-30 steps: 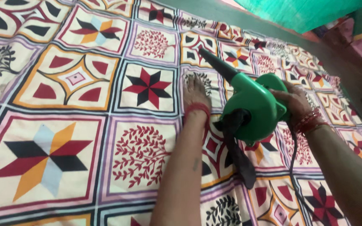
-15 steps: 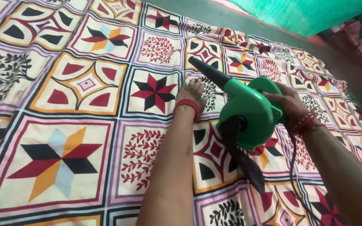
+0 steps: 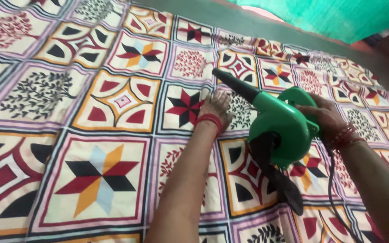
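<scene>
Soft, even daylight is falling across the patterned bedsheet, leaving only faint shadows under the forearms. A mild sheen is showing on the green blower. Slight motion blur is softening the whole picture, and the sheet's far corners are looking hazier.

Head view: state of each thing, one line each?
Left hand: flat, palm down, pressing on the bedsheet.
Right hand: closed around the blower's handle.
Green electric blower: held above the sheet, black nozzle pointing away, beside the left hand.
Black dust bag: limp, hanging from the blower.
Black cord: hanging down from the handle.
Patterned bedsheet: spread flat.
</scene>
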